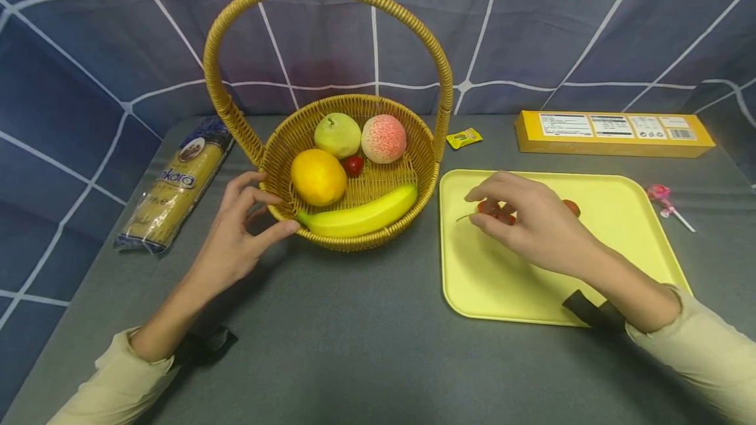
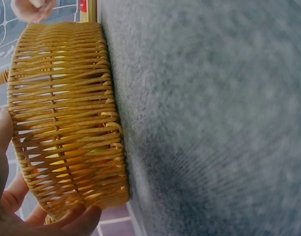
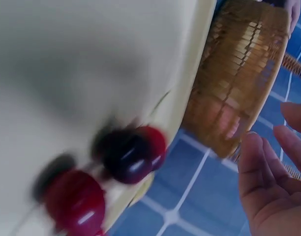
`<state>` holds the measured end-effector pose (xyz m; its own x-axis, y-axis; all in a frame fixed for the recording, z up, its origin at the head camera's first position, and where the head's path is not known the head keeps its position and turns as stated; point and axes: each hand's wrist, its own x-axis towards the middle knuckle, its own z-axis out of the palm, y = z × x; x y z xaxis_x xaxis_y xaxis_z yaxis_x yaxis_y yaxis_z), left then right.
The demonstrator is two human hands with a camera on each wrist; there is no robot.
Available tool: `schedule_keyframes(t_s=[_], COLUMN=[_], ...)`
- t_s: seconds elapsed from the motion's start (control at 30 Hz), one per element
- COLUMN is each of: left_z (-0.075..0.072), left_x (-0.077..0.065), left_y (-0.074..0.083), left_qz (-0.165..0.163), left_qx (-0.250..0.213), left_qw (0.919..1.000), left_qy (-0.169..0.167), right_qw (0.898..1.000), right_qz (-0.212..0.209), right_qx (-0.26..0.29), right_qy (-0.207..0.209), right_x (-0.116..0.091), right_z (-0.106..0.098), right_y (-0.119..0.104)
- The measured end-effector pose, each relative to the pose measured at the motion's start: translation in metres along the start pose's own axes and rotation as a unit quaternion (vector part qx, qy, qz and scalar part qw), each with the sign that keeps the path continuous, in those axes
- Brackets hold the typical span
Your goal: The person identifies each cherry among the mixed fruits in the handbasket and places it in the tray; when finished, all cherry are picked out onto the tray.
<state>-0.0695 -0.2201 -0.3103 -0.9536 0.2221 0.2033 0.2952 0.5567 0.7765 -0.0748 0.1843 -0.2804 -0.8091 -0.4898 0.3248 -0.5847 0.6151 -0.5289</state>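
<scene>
My left hand (image 1: 239, 231) holds the left rim of a round wicker basket (image 1: 437, 169) with a tall handle, thumb at the front and fingers at the side. Inside lie a yellow banana (image 1: 366, 215), an orange-yellow fruit (image 1: 319, 178), a green pear-like fruit (image 1: 337, 135), a pink peach (image 1: 384, 139) and a dark red cherry (image 1: 352, 166). Over a yellow tray (image 1: 478, 287) hovers my right hand (image 1: 531, 218), fingers loosely bent. Red cherries (image 1: 489, 208) lie beneath it, partly hidden; in the right wrist view, the fingertips are apart from the dark red cherries (image 3: 76, 201).
A pasta packet (image 1: 177, 182) lies left of the basket. Behind the tray are a small yellow wrapped candy (image 1: 464, 138) and a long orange box (image 1: 614, 133). A pink lollipop (image 1: 661, 197) lies right of the tray. A blue checked cloth (image 1: 531, 31) hangs at the back.
</scene>
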Motion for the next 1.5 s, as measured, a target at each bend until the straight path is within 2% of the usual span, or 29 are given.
schedule_keyframes(t_s=[0.2,0.33,0.5,0.63,0.8,1.0,1.2,1.5], left_z=[0.000,0.000,0.000,0.000,-0.001,0.000,0.001,0.000], left_x=[0.001,0.001,0.001,0.001,0.001,0.001,0.003,0.002], left_y=[0.001,0.001,0.000,-0.001,-0.001,-0.002,-0.001,-0.001], left_qz=[0.001,0.003,0.001,0.003,0.002,0.001,0.004,0.003], left_qx=[-0.004,-0.008,-0.012,-0.015,-0.019,-0.019,-0.015,-0.010], left_qw=[1.0000,0.9999,0.9999,0.9999,0.9998,0.9998,0.9999,0.9999], left_qy=[0.004,0.006,0.005,0.008,0.005,0.004,0.000,0.005], right_qw=[0.998,0.998,0.997,0.992,0.984,0.976,0.969,0.969], right_qz=[-0.042,-0.058,-0.042,-0.040,-0.048,-0.033,-0.023,-0.036], right_qx=[0.036,0.036,0.016,-0.003,-0.007,-0.011,-0.009,-0.010], right_qy=[0.011,-0.002,-0.067,-0.123,-0.169,-0.216,-0.244,-0.245], right_x=[0.032,0.057,0.091,0.117,0.140,0.156,0.158,0.159], right_z=[0.018,0.030,0.043,0.056,0.070,0.081,0.085,0.089], right_y=[-0.021,-0.033,-0.044,-0.046,-0.043,-0.036,-0.025,-0.019])
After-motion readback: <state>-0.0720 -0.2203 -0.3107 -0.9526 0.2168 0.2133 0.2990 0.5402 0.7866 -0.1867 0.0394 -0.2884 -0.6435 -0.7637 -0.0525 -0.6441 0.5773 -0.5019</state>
